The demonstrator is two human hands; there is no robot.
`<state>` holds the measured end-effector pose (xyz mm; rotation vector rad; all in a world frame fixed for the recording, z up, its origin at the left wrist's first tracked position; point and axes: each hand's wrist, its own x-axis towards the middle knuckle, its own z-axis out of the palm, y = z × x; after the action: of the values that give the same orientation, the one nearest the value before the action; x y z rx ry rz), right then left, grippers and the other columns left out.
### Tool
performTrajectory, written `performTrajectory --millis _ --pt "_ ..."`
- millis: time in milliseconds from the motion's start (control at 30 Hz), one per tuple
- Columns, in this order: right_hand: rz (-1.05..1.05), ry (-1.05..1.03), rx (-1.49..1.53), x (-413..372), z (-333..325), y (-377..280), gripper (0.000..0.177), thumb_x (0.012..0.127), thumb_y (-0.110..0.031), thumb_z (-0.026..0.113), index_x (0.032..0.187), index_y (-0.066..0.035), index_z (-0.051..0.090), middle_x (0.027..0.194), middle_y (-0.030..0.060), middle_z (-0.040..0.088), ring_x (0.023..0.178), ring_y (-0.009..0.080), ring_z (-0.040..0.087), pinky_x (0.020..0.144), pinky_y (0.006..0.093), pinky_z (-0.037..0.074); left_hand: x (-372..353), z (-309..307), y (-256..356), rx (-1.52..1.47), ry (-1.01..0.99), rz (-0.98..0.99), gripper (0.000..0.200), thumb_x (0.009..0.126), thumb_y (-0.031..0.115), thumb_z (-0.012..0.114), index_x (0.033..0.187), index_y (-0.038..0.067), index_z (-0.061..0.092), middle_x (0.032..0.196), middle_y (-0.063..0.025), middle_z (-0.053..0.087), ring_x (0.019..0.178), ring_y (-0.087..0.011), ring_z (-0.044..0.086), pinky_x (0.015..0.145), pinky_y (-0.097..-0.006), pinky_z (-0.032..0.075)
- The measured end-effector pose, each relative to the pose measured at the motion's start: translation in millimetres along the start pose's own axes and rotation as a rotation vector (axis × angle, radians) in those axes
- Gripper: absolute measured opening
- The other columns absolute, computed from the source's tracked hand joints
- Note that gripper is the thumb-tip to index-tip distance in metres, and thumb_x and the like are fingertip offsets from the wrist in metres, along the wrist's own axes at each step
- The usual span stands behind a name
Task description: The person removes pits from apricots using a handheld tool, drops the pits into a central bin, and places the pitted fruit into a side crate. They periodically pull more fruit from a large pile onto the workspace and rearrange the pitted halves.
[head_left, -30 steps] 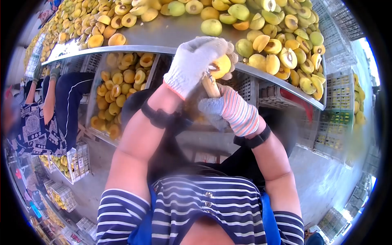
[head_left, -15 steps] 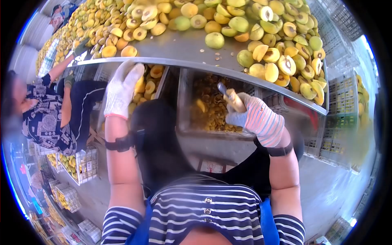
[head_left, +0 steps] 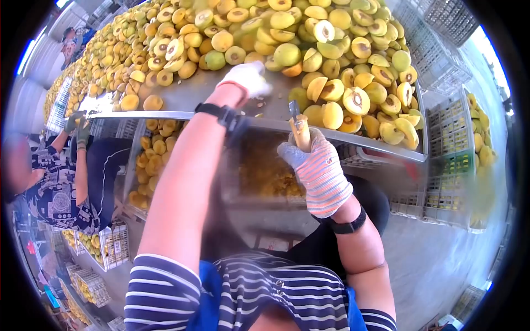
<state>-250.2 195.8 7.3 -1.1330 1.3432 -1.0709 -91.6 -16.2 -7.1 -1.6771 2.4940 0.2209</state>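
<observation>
My left hand [head_left: 247, 80], in a white glove, reaches over the metal table [head_left: 190, 94] beside the near edge of the heap of halved yellow fruit [head_left: 221, 40]. Its fingers are smeared by motion, so whether they hold anything is hidden. In a striped glove, my right hand [head_left: 318, 174] is closed around the wooden handle of a small knife [head_left: 300, 129], its metal end pointing up, close to the table's front rim.
Below the table are a crate of fruit [head_left: 156, 160] and a bin with fruit pieces [head_left: 270, 176]. Another person [head_left: 63, 185] sits at the left. Plastic crates [head_left: 447, 160] stand at the right, and more crates [head_left: 110, 243] at the lower left.
My left hand has moved from the table's front edge, above the crate, up and right to the heap. My right hand has shifted slightly left with the knife, which now points more upright.
</observation>
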Motion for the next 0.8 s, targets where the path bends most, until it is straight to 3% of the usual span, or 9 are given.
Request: performTrajectory --millis 67,167,333,467,533,667,700,767,800 --pt "-0.017 0.024 -0.022 1 4 -3 0.036 0.084 -0.025 0.075 0.103 0.0 0.058 0.08 0.0144 0.065 0.07 0.0278 0.06 0.067 0.036 0.048 -33 -6 -20 -1.219 -0.058 0.003 0.044 0.088 0.031 0.062 0.121 0.003 0.056 0.112 -0.0178 0.065 0.103 -0.0322 0.065 0.081 -0.0429 0.056" --pt "-0.231 0.011 -0.489 9 16 9 0.035 0.086 -0.028 0.072 0.101 0.0 0.056 0.082 0.0207 0.065 0.077 0.0377 0.062 0.068 0.0417 0.048 -96 -9 -22 -2.105 -0.079 0.091 0.044 0.096 0.038 0.057 0.12 0.002 0.056 0.109 -0.021 0.065 0.089 -0.032 0.068 0.074 -0.0441 0.059" --pt "-0.253 -0.021 -0.565 12 43 6 0.034 0.086 -0.028 0.07 0.102 -0.001 0.055 0.083 0.0213 0.065 0.078 0.0396 0.063 0.069 0.0436 0.049 -136 13 -12 -2.277 -0.048 0.111 0.048 0.096 0.044 0.055 0.12 0.002 0.057 0.105 -0.0232 0.066 0.094 -0.032 0.067 0.081 -0.0436 0.057" --pt "-0.384 -0.153 -0.805 22 56 21 0.032 0.084 -0.02 0.067 0.112 -0.005 0.06 0.096 0.0102 0.063 0.089 0.0255 0.061 0.073 0.0327 0.049 -149 14 1 -2.306 0.034 0.151 0.043 0.098 0.038 0.054 0.119 0.002 0.056 0.103 -0.0196 0.067 0.098 -0.028 0.065 0.089 -0.0385 0.053" --pt "-0.765 -0.057 -0.769 32 59 37 0.034 0.084 -0.02 0.071 0.106 0.0 0.056 0.087 0.0163 0.066 0.076 0.0317 0.063 0.073 0.0386 0.05 -146 19 5 -1.654 0.499 0.103 0.039 0.099 0.035 0.054 0.119 0.002 0.056 0.101 -0.0171 0.067 0.095 -0.0249 0.065 0.086 -0.0374 0.053" --pt "-0.737 -0.129 -0.765 45 71 56 0.029 0.085 -0.015 0.069 0.107 0.0 0.056 0.086 0.0095 0.064 0.074 0.0202 0.061 0.07 0.0332 0.05 -146 20 3 -1.379 0.678 0.096 0.035 0.1 0.029 0.053 0.119 0.001 0.055 0.101 -0.0166 0.066 0.091 -0.0222 0.065 0.081 -0.0332 0.055" --pt "-0.618 -0.179 -0.556 47 75 64 0.028 0.086 -0.014 0.068 0.108 -0.001 0.057 0.086 0.0063 0.063 0.074 0.0152 0.058 0.069 0.0304 0.049 -145 18 2 -1.378 0.686 0.091 0.035 0.1 0.029 0.053 0.119 0.001 0.055 0.101 -0.0166 0.066 0.091 -0.0222 0.065 0.081 -0.0332 0.055" --pt "-0.49 -0.233 -0.341 44 81 52 0.028 0.086 -0.012 0.067 0.109 -0.001 0.057 0.087 0.003 0.062 0.074 0.0101 0.056 0.068 0.0276 0.048 -147 18 0 -2.085 0.537 0.011 0.033 0.1 0.027 0.053 0.119 0.0 0.056 0.102 -0.0178 0.066 0.091 -0.0231 0.066 0.08 -0.0328 0.055" --pt "-0.266 -0.3 -0.226 37 82 18 0.026 0.086 -0.011 0.067 0.109 -0.001 0.058 0.086 0.0019 0.061 0.074 0.0084 0.055 0.066 0.0266 0.048 -148 20 0 -2.084 0.536 0.007 0.033 0.1 0.027 0.053 0.119 0.0 0.056 0.102 -0.0178 0.066 0.091 -0.0231 0.066 0.08 -0.0328 0.055"
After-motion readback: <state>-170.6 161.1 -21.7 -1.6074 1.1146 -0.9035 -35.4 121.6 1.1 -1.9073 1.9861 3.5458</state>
